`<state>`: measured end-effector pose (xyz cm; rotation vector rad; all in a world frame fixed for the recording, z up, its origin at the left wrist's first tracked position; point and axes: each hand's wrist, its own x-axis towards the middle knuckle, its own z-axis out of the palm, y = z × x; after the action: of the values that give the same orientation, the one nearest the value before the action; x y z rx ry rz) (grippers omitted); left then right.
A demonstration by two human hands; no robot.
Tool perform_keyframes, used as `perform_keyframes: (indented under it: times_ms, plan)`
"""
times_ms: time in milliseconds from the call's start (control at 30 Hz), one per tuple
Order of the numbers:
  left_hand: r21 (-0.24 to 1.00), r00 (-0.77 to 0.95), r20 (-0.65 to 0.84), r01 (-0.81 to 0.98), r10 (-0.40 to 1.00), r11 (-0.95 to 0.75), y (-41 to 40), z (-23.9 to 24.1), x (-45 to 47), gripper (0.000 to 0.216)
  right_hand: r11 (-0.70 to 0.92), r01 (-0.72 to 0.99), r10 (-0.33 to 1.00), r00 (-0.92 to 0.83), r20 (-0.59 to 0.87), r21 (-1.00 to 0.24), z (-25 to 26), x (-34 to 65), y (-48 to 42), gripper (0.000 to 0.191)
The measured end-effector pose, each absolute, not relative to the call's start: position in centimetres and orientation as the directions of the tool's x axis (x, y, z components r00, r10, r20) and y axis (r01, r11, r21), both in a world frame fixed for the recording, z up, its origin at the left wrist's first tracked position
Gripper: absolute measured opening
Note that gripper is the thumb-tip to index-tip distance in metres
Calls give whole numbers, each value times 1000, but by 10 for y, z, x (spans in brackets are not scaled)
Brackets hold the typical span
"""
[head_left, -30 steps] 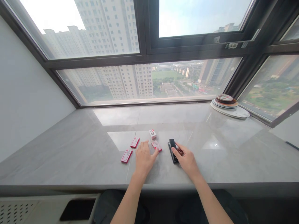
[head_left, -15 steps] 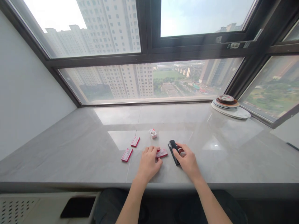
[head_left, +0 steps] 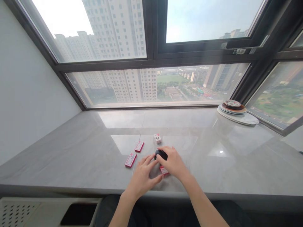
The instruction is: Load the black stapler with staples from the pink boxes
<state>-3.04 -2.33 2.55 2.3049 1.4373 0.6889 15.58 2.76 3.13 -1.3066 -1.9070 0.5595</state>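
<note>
Black stapler [head_left: 161, 154] is in the right hand [head_left: 172, 162], just in front of the person near mid-table; thumb on one side, fingers on the other, so a narrow grip. Only one end shows; that part runs roughly left-right, full long axis hidden by the hand. Left hand [head_left: 143, 178] is spread fairly wide, its fingertips at the stapler's left end; touching or just beside, can't tell. Key relation: nearest red box [head_left: 164, 170] sits below the stapler, on the person's side, partly under the right hand, left thumb at its near edge. Both hands are close to it; its long axis is covered. White box [head_left: 157, 138] stands just beyond the stapler, tight on that side. Two more red boxes, upper [head_left: 139, 146] and lower [head_left: 131, 160], lie beyond the left fingers, long axes slanting away to the right. Table [head_left: 227, 176] front edge is near the left wrist; most room is rightward, toward the plate stack [head_left: 233, 106] by the window.
</note>
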Motion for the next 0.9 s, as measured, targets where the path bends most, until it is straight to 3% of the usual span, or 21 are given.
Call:
perform_keyframes:
  times_ms: [133,200,267,367,467,567,700,800,900]
  plan:
    - [494,361,251,750,898,-440,-24,24,-28,64,276,681,940,-42,340,-679,23,125,26,21]
    - [488,340,259,761,904,-426,-24,21,-25,66,235,647,940,40,340,-725,23,120,28,19]
    - [484,312,255,778,915,-400,-24,17,-23,67,203,505,949,109,296,-839,27,126,32,23]
    - [475,273,256,800,927,-366,-24,12,-23,68,155,114,964,200,175,-981,29,151,40,39]
    - [468,263,267,805,927,-363,-25,11,-23,66,125,-205,962,264,68,-971,20,187,43,46]
    - [472,265,263,804,928,-363,-25,12,-23,62,-2,-321,967,241,-84,-947,6,223,35,43]
    - [485,289,239,792,927,-371,-26,15,-22,48,-239,-265,941,174,-290,-934,3,257,12,50]
    - [483,297,222,794,929,-369,-25,14,-22,34,-422,-59,906,-37,-421,-905,13,258,-3,56]
    - [488,298,210,793,931,-364,-24,12,-22,29,-421,138,853,-278,-443,-897,21,239,-11,52]
